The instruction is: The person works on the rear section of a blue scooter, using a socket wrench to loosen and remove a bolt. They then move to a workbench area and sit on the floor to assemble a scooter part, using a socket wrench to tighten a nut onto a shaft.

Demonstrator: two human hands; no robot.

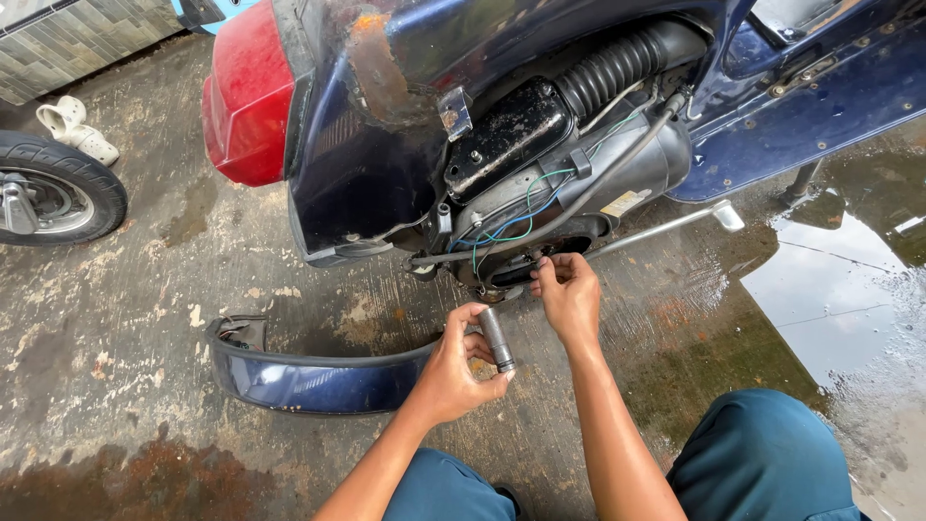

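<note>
Holding a metal socket [497,340] clamped in my left hand [453,371] at frame centre, I pinch my right hand [569,294] fingertips on the scooter [540,135] engine's underside.

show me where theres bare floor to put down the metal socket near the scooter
Bare concrete lies left of the detached blue panel, toward the loose wheel, and right of the right hand, before the puddle. It is crowded under the engine, where the left hand holds the socket.

You have one scooter [540,116], one loose blue panel [309,378], one metal socket [497,340], one spare wheel [53,188], two white clogs [77,127].
</note>
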